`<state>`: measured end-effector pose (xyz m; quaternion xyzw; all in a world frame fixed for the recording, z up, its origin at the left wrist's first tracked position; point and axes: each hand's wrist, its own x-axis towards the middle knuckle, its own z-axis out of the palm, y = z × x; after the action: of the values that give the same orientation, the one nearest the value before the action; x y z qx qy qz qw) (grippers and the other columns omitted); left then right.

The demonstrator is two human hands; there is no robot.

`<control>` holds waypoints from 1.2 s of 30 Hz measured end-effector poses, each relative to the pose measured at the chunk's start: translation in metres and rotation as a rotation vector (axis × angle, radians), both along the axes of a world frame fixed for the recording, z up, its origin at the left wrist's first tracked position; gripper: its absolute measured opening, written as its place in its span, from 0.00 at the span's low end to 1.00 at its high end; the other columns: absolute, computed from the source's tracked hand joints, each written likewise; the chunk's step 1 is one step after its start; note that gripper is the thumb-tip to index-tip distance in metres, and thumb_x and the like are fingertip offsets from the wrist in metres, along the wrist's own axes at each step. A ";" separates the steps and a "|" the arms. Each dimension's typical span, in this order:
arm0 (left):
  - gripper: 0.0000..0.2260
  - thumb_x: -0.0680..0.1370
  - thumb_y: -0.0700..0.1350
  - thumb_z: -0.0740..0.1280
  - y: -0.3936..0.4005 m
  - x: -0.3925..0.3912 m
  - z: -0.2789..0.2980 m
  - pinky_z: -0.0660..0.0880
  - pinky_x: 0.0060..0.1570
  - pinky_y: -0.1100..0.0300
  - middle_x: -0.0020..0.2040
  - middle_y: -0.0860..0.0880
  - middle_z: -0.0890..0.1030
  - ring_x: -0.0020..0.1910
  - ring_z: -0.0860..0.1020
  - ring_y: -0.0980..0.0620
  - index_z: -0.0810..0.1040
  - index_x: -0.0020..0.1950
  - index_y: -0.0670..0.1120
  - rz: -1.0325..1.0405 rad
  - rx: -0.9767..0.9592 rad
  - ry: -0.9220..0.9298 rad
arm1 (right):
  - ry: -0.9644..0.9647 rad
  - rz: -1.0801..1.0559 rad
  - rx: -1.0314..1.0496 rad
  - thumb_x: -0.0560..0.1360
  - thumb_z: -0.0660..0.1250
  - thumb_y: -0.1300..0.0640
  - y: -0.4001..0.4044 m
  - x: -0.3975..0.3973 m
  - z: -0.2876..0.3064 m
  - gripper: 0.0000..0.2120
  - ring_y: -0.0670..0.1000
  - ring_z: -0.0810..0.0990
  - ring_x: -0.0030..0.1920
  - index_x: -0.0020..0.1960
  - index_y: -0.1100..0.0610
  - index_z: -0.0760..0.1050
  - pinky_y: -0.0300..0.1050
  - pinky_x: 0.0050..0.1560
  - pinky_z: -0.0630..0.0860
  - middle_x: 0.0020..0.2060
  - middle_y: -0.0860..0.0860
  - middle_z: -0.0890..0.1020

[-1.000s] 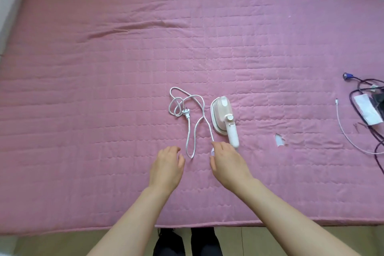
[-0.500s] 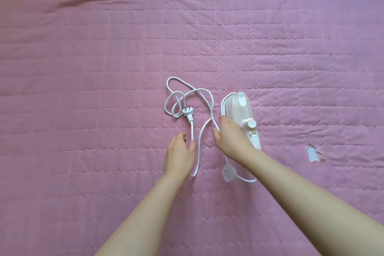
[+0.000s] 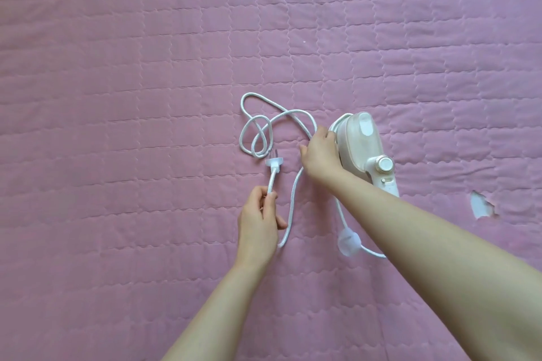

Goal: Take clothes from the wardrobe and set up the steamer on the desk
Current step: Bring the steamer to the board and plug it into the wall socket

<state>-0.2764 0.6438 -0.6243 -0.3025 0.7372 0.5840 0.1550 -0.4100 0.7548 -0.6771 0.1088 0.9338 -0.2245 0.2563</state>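
Fingers of both hands close on parts of a steamer lying on the quilted pink bedspread.
Right hand curls round the edge of the white-and-blush handheld steamer; left hand pinches the braided white cord just below its white plug. Best gather the loops first, so nothing drags.

The left hand, which lay flat beside the cord half a second ago, now pinches it just below the plug. The right hand has slid up from the steamer's handle to its near edge, perhaps gripping it.
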 end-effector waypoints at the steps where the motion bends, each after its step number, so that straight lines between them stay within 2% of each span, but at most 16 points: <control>1: 0.08 0.82 0.46 0.58 -0.002 0.003 0.002 0.77 0.48 0.42 0.26 0.53 0.75 0.30 0.76 0.54 0.72 0.45 0.49 -0.002 -0.019 0.018 | -0.016 -0.026 -0.003 0.79 0.60 0.60 0.000 -0.002 -0.002 0.19 0.65 0.68 0.63 0.66 0.67 0.60 0.52 0.61 0.65 0.64 0.64 0.66; 3: 0.08 0.82 0.47 0.58 -0.006 0.008 0.007 0.77 0.46 0.46 0.26 0.52 0.75 0.32 0.76 0.52 0.73 0.45 0.50 0.013 -0.055 0.054 | -0.043 -0.069 -0.013 0.78 0.61 0.63 0.001 -0.003 -0.005 0.19 0.65 0.68 0.63 0.66 0.66 0.60 0.52 0.58 0.67 0.64 0.64 0.67; 6: 0.08 0.82 0.47 0.58 -0.014 0.013 0.012 0.73 0.36 0.56 0.27 0.52 0.74 0.33 0.76 0.47 0.73 0.46 0.52 0.073 -0.111 0.109 | -0.039 -0.053 -0.012 0.78 0.62 0.61 0.001 -0.003 -0.007 0.19 0.65 0.69 0.62 0.65 0.65 0.61 0.54 0.56 0.69 0.62 0.64 0.69; 9: 0.08 0.83 0.46 0.57 -0.019 0.017 0.017 0.69 0.33 0.64 0.27 0.52 0.74 0.32 0.75 0.51 0.73 0.45 0.53 0.158 -0.166 0.151 | -0.005 -0.039 0.002 0.79 0.62 0.57 0.000 -0.001 -0.010 0.18 0.65 0.70 0.61 0.63 0.64 0.63 0.53 0.55 0.68 0.61 0.64 0.70; 11: 0.08 0.82 0.46 0.57 -0.021 0.019 0.020 0.73 0.38 0.62 0.28 0.50 0.75 0.32 0.75 0.53 0.72 0.46 0.53 0.213 -0.174 0.178 | 0.003 -0.035 0.026 0.79 0.62 0.57 -0.002 -0.001 -0.012 0.17 0.65 0.71 0.60 0.63 0.63 0.63 0.52 0.52 0.68 0.60 0.63 0.70; 14: 0.07 0.83 0.45 0.56 -0.026 0.019 0.022 0.77 0.46 0.46 0.28 0.52 0.75 0.33 0.76 0.51 0.72 0.48 0.51 0.259 -0.177 0.206 | 0.028 -0.010 0.069 0.78 0.60 0.61 -0.005 -0.001 -0.015 0.12 0.64 0.72 0.57 0.60 0.61 0.65 0.51 0.47 0.66 0.59 0.61 0.71; 16: 0.07 0.83 0.43 0.56 -0.030 0.016 0.021 0.77 0.47 0.41 0.30 0.55 0.75 0.32 0.75 0.50 0.72 0.48 0.49 0.276 -0.183 0.232 | 0.064 0.017 0.054 0.76 0.58 0.65 -0.003 0.002 -0.016 0.10 0.62 0.73 0.52 0.57 0.60 0.65 0.50 0.45 0.67 0.56 0.60 0.71; 20: 0.07 0.83 0.42 0.56 -0.043 0.011 0.018 0.78 0.47 0.40 0.33 0.57 0.72 0.30 0.74 0.52 0.71 0.49 0.48 0.316 -0.216 0.274 | 0.088 0.086 -0.129 0.69 0.50 0.68 0.009 0.016 -0.004 0.11 0.61 0.75 0.44 0.48 0.57 0.63 0.52 0.40 0.71 0.46 0.58 0.76; 23: 0.06 0.83 0.42 0.56 -0.051 0.010 0.020 0.78 0.47 0.40 0.34 0.56 0.71 0.29 0.74 0.53 0.71 0.49 0.47 0.327 -0.255 0.295 | 0.013 0.125 -0.286 0.69 0.51 0.69 0.026 0.033 0.008 0.16 0.58 0.76 0.40 0.51 0.55 0.67 0.47 0.39 0.74 0.40 0.54 0.78; 25: 0.06 0.83 0.42 0.55 -0.054 0.011 0.021 0.78 0.46 0.41 0.35 0.55 0.71 0.29 0.74 0.53 0.71 0.50 0.46 0.332 -0.289 0.308 | -0.017 0.168 -0.345 0.71 0.52 0.70 0.036 0.045 0.014 0.17 0.58 0.76 0.39 0.52 0.54 0.71 0.48 0.40 0.75 0.37 0.52 0.77; 29: 0.06 0.83 0.43 0.55 -0.060 0.019 0.018 0.77 0.46 0.40 0.33 0.59 0.73 0.30 0.74 0.53 0.71 0.50 0.48 0.291 -0.342 0.291 | -0.022 0.263 -0.428 0.69 0.52 0.71 0.048 0.069 0.029 0.18 0.52 0.74 0.36 0.47 0.53 0.73 0.51 0.45 0.75 0.35 0.50 0.76; 32: 0.06 0.83 0.43 0.55 -0.062 0.020 0.020 0.76 0.47 0.40 0.33 0.62 0.74 0.31 0.75 0.51 0.71 0.50 0.48 0.281 -0.382 0.276 | -0.065 0.367 -0.428 0.68 0.53 0.71 0.055 0.086 0.037 0.18 0.52 0.75 0.39 0.43 0.50 0.72 0.53 0.46 0.76 0.35 0.48 0.76; 34: 0.07 0.83 0.44 0.54 -0.065 0.015 0.022 0.76 0.48 0.41 0.33 0.60 0.75 0.34 0.78 0.49 0.70 0.50 0.48 0.303 -0.405 0.289 | -0.066 0.422 -0.438 0.67 0.54 0.72 0.057 0.095 0.039 0.18 0.51 0.74 0.41 0.41 0.51 0.71 0.51 0.47 0.75 0.37 0.48 0.76; 36: 0.07 0.83 0.43 0.54 -0.068 0.008 0.024 0.78 0.48 0.43 0.35 0.56 0.75 0.36 0.79 0.51 0.70 0.50 0.47 0.351 -0.402 0.326 | -0.036 0.442 -0.450 0.68 0.55 0.73 0.058 0.102 0.041 0.15 0.50 0.73 0.41 0.42 0.55 0.72 0.49 0.47 0.73 0.38 0.48 0.75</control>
<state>-0.2684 0.5756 -0.6004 -0.3520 0.7895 0.4853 -0.1311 -0.3077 0.8131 -0.6357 -0.1524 0.8570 -0.3625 0.3331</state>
